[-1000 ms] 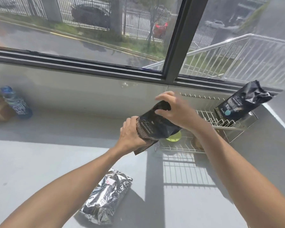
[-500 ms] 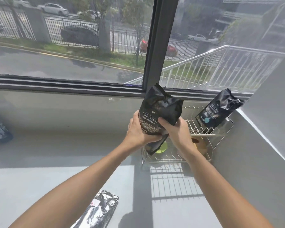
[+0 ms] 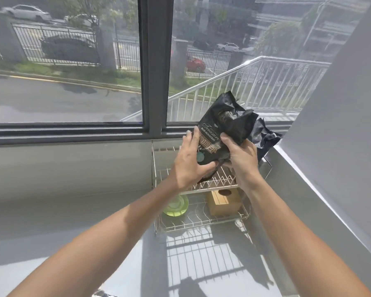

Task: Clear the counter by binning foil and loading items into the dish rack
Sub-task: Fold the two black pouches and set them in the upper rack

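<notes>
A black coffee bag (image 3: 221, 127) is held upright above the upper tier of the wire dish rack (image 3: 201, 226). My left hand (image 3: 189, 163) grips its left side and lower edge. My right hand (image 3: 239, 157) clasps its right side and bottom. Behind it, a second black bag (image 3: 266, 136) leans at the rack's far right, mostly hidden. On the rack's lower tier lie a green plate (image 3: 176, 205) and a wooden box (image 3: 223, 201). A sliver of the silver foil packet (image 3: 103, 294) shows at the bottom edge.
The rack stands in the counter's far right corner, against the window sill (image 3: 73, 129) and next to a grey side wall (image 3: 330, 157). Grey counter (image 3: 51, 221) stretches left of the rack, with the rack's shadow in front.
Both hands have carried the black bag to the right and up over the rack's upper tier. The view has shifted right, so the foil packet has nearly left the frame.
</notes>
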